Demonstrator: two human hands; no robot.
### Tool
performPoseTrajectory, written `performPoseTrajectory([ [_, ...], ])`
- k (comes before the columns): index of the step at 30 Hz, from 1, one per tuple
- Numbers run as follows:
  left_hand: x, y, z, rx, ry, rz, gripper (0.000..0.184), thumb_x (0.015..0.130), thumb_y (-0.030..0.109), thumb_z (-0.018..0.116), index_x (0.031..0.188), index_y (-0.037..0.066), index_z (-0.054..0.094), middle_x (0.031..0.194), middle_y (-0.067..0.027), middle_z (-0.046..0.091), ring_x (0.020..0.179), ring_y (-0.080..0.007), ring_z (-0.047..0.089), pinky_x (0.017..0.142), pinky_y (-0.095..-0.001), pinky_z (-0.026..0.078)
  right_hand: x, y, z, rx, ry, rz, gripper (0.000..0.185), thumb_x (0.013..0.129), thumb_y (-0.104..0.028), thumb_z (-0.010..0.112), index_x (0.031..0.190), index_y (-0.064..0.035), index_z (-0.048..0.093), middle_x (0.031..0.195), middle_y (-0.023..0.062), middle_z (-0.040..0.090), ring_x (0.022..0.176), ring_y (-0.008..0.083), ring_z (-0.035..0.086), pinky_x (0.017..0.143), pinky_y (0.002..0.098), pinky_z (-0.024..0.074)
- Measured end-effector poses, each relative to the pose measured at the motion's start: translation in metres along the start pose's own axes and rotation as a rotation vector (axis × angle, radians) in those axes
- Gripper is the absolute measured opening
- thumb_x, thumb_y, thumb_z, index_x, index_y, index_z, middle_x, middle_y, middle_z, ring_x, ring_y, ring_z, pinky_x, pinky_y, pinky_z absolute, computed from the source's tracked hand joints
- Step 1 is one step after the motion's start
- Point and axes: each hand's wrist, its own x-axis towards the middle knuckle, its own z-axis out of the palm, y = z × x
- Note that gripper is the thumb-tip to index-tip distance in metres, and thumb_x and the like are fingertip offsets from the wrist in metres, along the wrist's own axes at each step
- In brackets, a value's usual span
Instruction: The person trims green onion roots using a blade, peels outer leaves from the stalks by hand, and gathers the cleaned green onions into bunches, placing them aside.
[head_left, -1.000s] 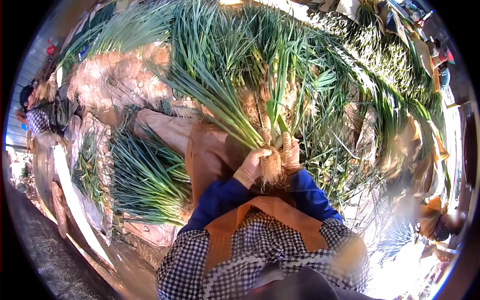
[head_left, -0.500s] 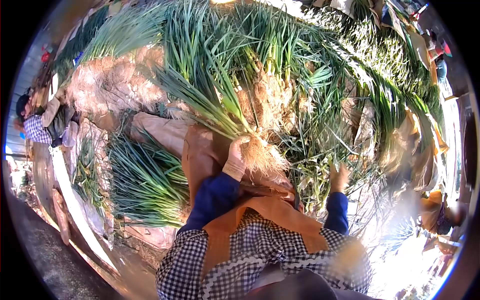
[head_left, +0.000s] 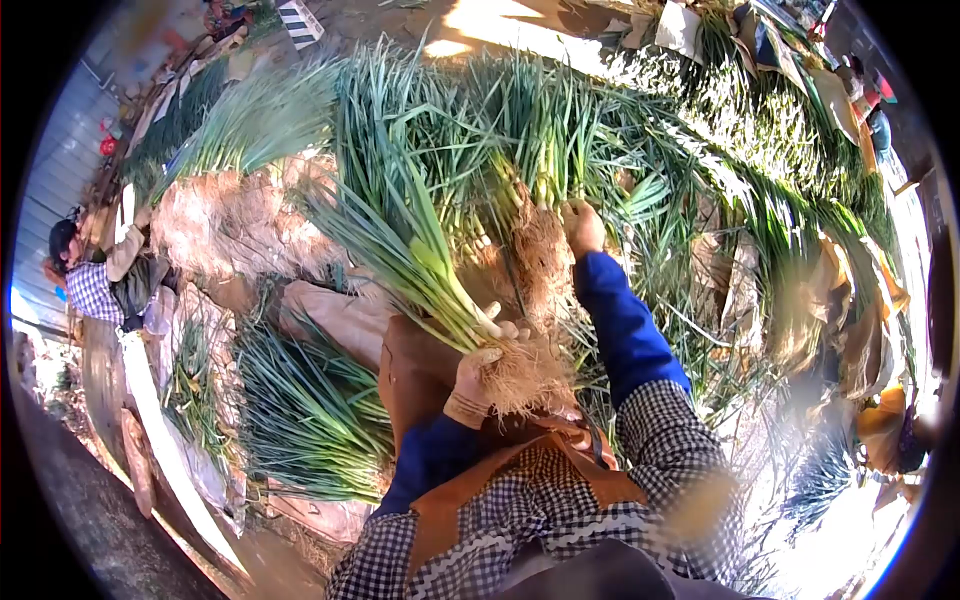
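My left hand point(head_left: 478, 372) is closed around the lower stems of a small bunch of green garlic point(head_left: 435, 265), with long flat leaves pointing up and left. Its tangled pale roots point(head_left: 530, 378) hang out to the right of the fingers, over my lap. Farther forward, my right hand point(head_left: 585, 230) has its fingers curled round stalks at the right side of the upright green garlic pile point(head_left: 545, 165). Exactly how many stalks it grips is hidden. Brown roots point(head_left: 543, 250) of that pile hang just left of the right hand.
Another leafy stack point(head_left: 315, 420) lies at my left, beside a brown-covered leg point(head_left: 415, 370). Loose leaves and trimmings point(head_left: 690, 270) are strewn to the right. More rooted bunches point(head_left: 245, 215) lie at the far left, near another person point(head_left: 95, 275).
My right hand has moved from the loose leaves at lower right forward to the upright pile. My left hand still holds its bunch, now lower in view; the view has tilted up.
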Motion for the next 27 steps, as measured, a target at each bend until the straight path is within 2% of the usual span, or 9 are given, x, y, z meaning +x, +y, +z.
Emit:
performPoseTrajectory([
  [4,0.011,-0.010,-0.034,-0.023,0.080,-0.061,0.058,0.072,-0.002,0.049,0.128,0.004,0.034,0.104,-0.0145,0.054,0.097,-0.0307,0.056,0.088,-0.0471,0.046,0.037,-0.044,0.016,-0.484,-0.325,0.058,0.040,0.073,-0.045,0.062,0.088,-0.0084,0.066,0.088,0.0137,0.065,0.083,0.0294,0.063,0.072,0.0360,0.0496],
  [9,0.012,-0.007,-0.014,0.006,0.094,-0.066,0.050,0.073,0.000,0.051,0.121,0.001,0.039,0.110,-0.0165,0.054,0.097,-0.0305,0.057,0.088,-0.0446,0.047,0.041,-0.005,0.003,-0.603,-0.646,-0.115,0.045,0.078,-0.049,0.056,0.093,-0.0074,0.063,0.081,0.0119,0.064,0.071,0.0262,0.062,0.061,0.0369,0.0503],
  [13,0.010,-0.021,-0.023,0.107,0.189,-0.094,0.036,0.075,0.003,0.052,0.110,0.000,0.047,0.101,-0.0158,0.058,0.094,-0.0273,0.058,0.088,-0.0400,0.048,-0.042,0.027,-0.051,-0.403,-0.455,-0.153,0.030,0.070,-0.040,0.060,0.081,-0.0115,0.065,0.074,0.0121,0.064,0.070,0.0279,0.062,0.064,0.0373,0.0495],
  [16,0.009,-0.062,-0.040,-0.202,0.000,-0.503,0.021,0.075,0.004,0.048,0.093,-0.004,0.057,0.091,-0.0164,0.061,0.085,-0.0267,0.061,0.080,-0.0369,0.050,-0.125,0.013,-0.075,-0.286,-0.475,-0.184,0.030,0.069,-0.040,0.066,0.076,-0.0107,0.062,0.068,0.0101,0.062,0.059,0.0253,0.059,0.059,0.0347,0.0487],
  [18,-0.003,-0.081,-0.036,0.129,0.289,-0.382,0.021,0.075,0.004,0.049,0.093,-0.004,0.057,0.088,-0.0145,0.061,0.080,-0.0259,0.061,0.075,-0.0360,0.051,-0.159,-0.004,-0.088,-0.284,-0.505,-0.168,0.027,0.071,-0.036,0.066,0.064,-0.0100,0.060,0.064,0.0105,0.061,0.057,0.0243,0.058,0.062,0.0341,0.0485],
  [22,-0.008,-0.091,-0.041,0.221,0.273,-0.302,0.023,0.077,0.006,0.050,0.097,-0.003,0.054,0.090,-0.0138,0.060,0.080,-0.0264,0.061,0.075,-0.0394,0.052,-0.139,0.013,-0.088,-0.093,0.084,-0.527,0.048,0.074,-0.033,0.069,0.107,-0.0063,0.047,0.081,0.0085,0.055,0.071,0.0283,0.053,0.062,0.0381,0.0449],
  [23,-0.009,-0.091,-0.039,0.222,0.271,-0.303,0.023,0.077,0.006,0.050,0.097,-0.003,0.054,0.090,-0.0138,0.060,0.080,-0.0264,0.061,0.075,-0.0394,0.052,-0.132,0.004,-0.082,-0.097,0.099,-0.550,0.041,0.077,-0.033,0.066,0.104,-0.0064,0.051,0.077,0.0108,0.057,0.070,0.0287,0.055,0.062,0.0393,0.0447],
  [25,-0.008,-0.091,-0.036,0.119,0.341,-0.317,0.026,0.078,0.007,0.048,0.101,-0.003,0.053,0.089,-0.0139,0.060,0.079,-0.0268,0.061,0.075,-0.0404,0.052,-0.129,0.016,-0.061,-0.199,-0.487,-0.223,0.036,0.082,-0.036,0.060,0.102,-0.0067,0.054,0.076,0.0134,0.059,0.070,0.0281,0.057,0.064,0.0399,0.0457],
  [27,-0.006,-0.091,-0.040,0.139,0.374,-0.276,0.025,0.080,0.009,0.046,0.102,-0.002,0.053,0.088,-0.0135,0.060,0.078,-0.0265,0.061,0.073,-0.0396,0.052,-0.144,-0.007,-0.066,-0.536,-0.414,-0.233,0.039,0.087,-0.045,0.047,0.101,-0.0097,0.056,0.065,0.0076,0.060,0.052,0.0220,0.058,0.050,0.0342,0.0480],
])
